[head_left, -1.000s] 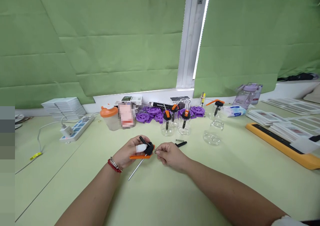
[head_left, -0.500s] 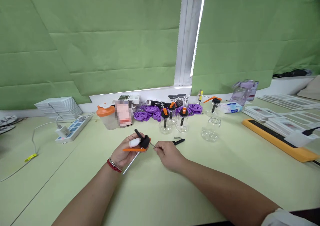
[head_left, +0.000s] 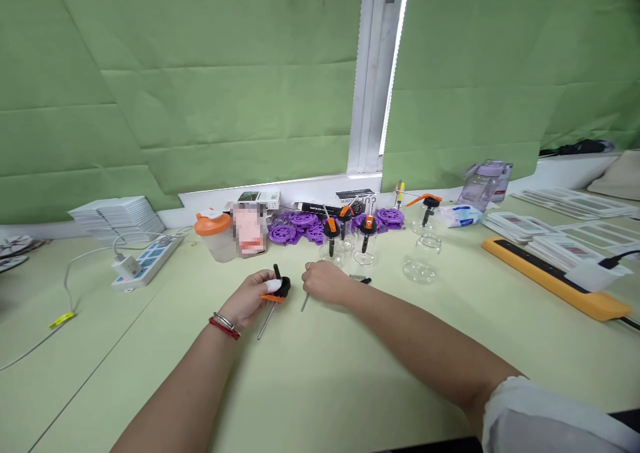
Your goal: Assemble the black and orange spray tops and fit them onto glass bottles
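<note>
My left hand (head_left: 249, 298) is closed around a black and orange bottle top (head_left: 283, 287), with a white wrapping on one digit. From the top, a thin metal tube (head_left: 267, 321) slants down and a black stem sticks up. To its right, my right hand (head_left: 325, 281) pinches a thin metal rod (head_left: 305, 302) that points downward, apart from the bottle top. Behind the right hand lie a small spring (head_left: 358, 277) and a black piece (head_left: 367, 281), partly hidden. Glass bottles (head_left: 364, 256) with similar black and orange tops stand just beyond.
Purple plastic parts (head_left: 283, 234) lie along the wall beside an orange-lidded cup (head_left: 215, 243). At right are an empty glass bottle (head_left: 421, 269) on its own, a wipes pack (head_left: 461, 215) and a yellow power strip (head_left: 555, 279). A white power strip (head_left: 150, 263) lies left.
My right hand has moved back and up, drawing the metal rod away from the bottle top. My left hand has tilted the top more upright and shifted slightly left.
</note>
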Demonstrator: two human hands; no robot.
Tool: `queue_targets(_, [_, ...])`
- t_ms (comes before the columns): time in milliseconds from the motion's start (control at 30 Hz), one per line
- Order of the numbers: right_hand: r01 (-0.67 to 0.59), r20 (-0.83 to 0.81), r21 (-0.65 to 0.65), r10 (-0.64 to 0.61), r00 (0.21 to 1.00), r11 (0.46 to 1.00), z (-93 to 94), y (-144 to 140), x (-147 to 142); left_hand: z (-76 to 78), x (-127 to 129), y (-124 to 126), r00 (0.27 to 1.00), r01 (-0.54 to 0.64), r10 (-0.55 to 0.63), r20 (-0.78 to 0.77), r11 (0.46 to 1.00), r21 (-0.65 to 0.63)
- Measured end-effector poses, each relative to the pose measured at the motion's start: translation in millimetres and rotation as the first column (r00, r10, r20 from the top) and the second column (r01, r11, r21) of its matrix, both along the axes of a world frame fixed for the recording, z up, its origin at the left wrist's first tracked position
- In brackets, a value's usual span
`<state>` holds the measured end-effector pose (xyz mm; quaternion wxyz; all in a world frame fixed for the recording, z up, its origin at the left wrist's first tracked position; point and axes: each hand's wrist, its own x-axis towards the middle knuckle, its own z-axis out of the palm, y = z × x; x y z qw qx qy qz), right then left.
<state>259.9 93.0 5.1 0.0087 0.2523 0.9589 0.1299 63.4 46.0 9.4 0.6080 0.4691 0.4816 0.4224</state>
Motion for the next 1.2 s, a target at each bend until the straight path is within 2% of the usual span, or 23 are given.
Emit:
queue_targets(200, [0.012, -0.014, -0.002, -0.012, 1.0, 1.0, -2.2, 1.2, -1.5, -8.6, 7.2, 0.6, 0.991, 0.022, -0.017, -0.135, 0.999, 0.034])
queue_targets(267, [0.062, -0.088, -0.043, -0.065, 0.994, 0.997, 0.0, -0.1, 0.7, -8.5, 8.9, -0.3, 0.971, 0.036, -0.012, -0.238, 0.994, 0.099])
queue_targets(333, [0.134, -0.262, -0.157, -0.172, 0.95, 0.979, 2.4, -1.8, 0.9, -9.0, 10.7, -1.5, 0.911, 0.076, 0.01, -0.412, 0.978, 0.192])
queue_targets(400, [0.14, -0.457, -0.375, -0.314, 0.832, 0.916, 2.7, -4.4, -1.9, -10.9, 12.9, -2.7, 0.824, 0.132, 0.06, -0.563, 0.946, 0.295])
queue_targets(500, [0.021, -0.559, -0.691, -0.554, 0.617, 0.722, -3.9, -9.3, -10.2, -16.4, 17.3, -3.8, 0.736, 0.182, 0.154, -0.66, 0.893, 0.411])
queue_targets(567, [-0.008, -0.547, -0.781, -0.677, 0.491, 0.625, -11.8, -11.5, -15.8, -20.2, 20.2, -3.9, 0.694, 0.172, 0.203, -0.691, 0.885, 0.433])
queue_targets(667, [0.007, -0.539, -0.812, -0.756, 0.372, 0.583, -21.8, -9.9, -20.1, -22.2, 22.0, -4.1, 0.626, 0.142, 0.243, -0.741, 0.899, 0.415])
queue_targets(733, [0.013, -0.553, -0.81, -0.771, 0.316, 0.586, -23.4, -5.9, -19.4, -20.7, 20.7, -4.4, 0.586, 0.138, 0.243, -0.773, 0.91, 0.39])
queue_targets(833, [0.026, -0.599, -0.785, -0.769, 0.221, 0.619, -16.9, -0.2, -13.5, -18.0, 15.9, -3.8, 0.512, 0.186, 0.231, -0.827, 0.91, 0.369])
queue_targets(933, [0.053, -0.682, -0.719, -0.719, 0.132, 0.693, -3.0, 0.2, -4.5, -20.0, 10.5, 0.2, 0.451, 0.213, 0.239, -0.86, 0.907, 0.363])
queue_targets(1067, [0.077, -0.825, -0.56, -0.564, 0.035, 0.825, 15.3, -6.1, 6.6, -28.3, 8.3, 9.5, 0.48, 0.122, 0.279, -0.832, 0.918, 0.378])
queue_targets(1200, [0.075, -0.854, -0.519, -0.521, 0.008, 0.852, 21.7, -10.7, 13.4, -35.7, 13.0, 16.9, 0.511, 0.081, 0.316, -0.799, 0.908, 0.411])
